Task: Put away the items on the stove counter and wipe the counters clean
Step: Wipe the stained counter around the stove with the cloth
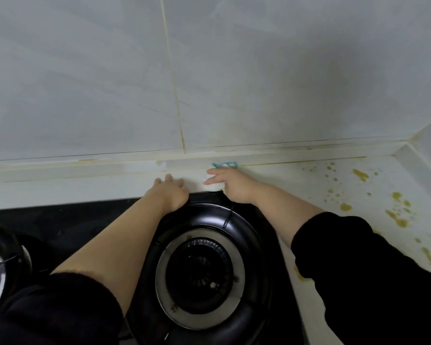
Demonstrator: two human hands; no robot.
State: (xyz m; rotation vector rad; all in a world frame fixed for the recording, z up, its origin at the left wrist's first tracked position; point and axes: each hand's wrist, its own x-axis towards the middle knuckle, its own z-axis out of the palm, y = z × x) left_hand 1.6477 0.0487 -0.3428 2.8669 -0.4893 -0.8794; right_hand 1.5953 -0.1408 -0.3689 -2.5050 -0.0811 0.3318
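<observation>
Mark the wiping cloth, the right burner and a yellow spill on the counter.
wiping cloth (214,187): head view, white fold at its lower edge.
right burner (200,270): head view, dark centre cap.
yellow spill (401,221): head view, middle of the smear.

I am holding a white cloth (213,187) in my right hand (234,186) on the far counter (60,186), and my left hand (171,192) is resting flat just left, beyond the burner (200,267).
</observation>
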